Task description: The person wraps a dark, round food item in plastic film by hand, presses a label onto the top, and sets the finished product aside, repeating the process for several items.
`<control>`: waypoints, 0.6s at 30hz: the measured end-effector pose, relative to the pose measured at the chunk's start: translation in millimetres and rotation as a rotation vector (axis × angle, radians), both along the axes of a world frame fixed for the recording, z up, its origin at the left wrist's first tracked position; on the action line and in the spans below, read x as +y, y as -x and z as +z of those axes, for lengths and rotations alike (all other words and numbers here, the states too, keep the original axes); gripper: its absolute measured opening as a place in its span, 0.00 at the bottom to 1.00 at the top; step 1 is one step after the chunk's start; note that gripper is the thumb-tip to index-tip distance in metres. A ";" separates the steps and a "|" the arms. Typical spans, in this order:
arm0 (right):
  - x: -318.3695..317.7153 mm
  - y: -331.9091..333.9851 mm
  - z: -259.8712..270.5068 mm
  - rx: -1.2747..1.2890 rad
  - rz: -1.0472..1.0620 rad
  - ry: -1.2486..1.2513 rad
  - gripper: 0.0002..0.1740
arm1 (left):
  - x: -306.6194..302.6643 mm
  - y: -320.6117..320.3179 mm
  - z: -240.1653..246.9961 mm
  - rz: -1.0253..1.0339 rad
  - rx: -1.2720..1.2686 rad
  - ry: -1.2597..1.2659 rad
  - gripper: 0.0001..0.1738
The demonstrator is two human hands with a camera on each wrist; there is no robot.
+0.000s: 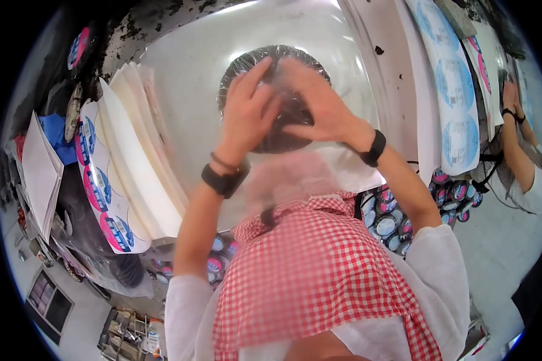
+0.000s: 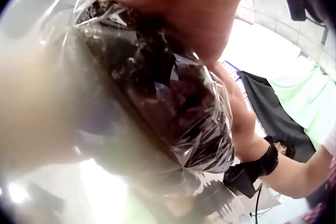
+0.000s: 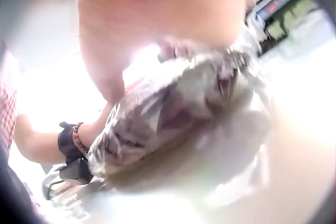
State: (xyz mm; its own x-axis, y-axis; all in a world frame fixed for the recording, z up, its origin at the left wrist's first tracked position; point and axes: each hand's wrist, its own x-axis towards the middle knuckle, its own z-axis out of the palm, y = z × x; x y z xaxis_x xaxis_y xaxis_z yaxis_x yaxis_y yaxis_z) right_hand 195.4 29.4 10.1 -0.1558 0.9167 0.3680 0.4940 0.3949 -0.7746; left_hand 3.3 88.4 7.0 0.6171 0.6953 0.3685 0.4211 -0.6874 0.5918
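A round dark bundle point(image 1: 286, 129) in clear crinkled plastic lies on the shiny work surface point(image 1: 186, 78). My left hand point(image 1: 250, 114) rests on its left side and my right hand point(image 1: 325, 108) on its right side, both with fingers spread. In the left wrist view the dark contents show through the shiny wrap point(image 2: 173, 92) below the left hand point(image 2: 178, 8). The right wrist view is blurred; there the right hand point(image 3: 157, 14) lies over the wrapped bundle point(image 3: 168, 113). Some fingertips are hard to make out.
Stacked paper sheets point(image 1: 132, 156) and a strip of pink and blue labels point(image 1: 99, 180) stand at the left. A sheet of round blue labels point(image 1: 454, 90) lies at the right. Many small labelled round items point(image 1: 385, 225) are below the surface's edge. Another person's arms point(image 1: 515, 138) show at far right.
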 end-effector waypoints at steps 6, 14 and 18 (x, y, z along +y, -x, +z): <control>1.5 7.5 3.1 -0.612 -0.064 0.109 0.42 | -2.5 -9.5 2.8 -0.004 0.160 0.047 0.16; -3.2 18.8 -6.3 -0.473 -0.138 0.061 0.33 | -11.7 -17.9 2.2 -0.017 0.387 -0.133 0.30; -58.1 -7.9 73.7 -0.447 -0.121 0.353 0.26 | -15.8 -21.6 2.7 0.017 0.396 -0.209 0.22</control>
State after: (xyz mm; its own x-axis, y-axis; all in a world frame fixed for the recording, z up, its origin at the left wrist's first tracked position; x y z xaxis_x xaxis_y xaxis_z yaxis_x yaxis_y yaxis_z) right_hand 203.2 -28.7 83.8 -0.1124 0.9928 -0.0406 0.8290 0.0712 -0.5547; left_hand 24.9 72.6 9.7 0.7279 0.6422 0.2401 0.5995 -0.7661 0.2318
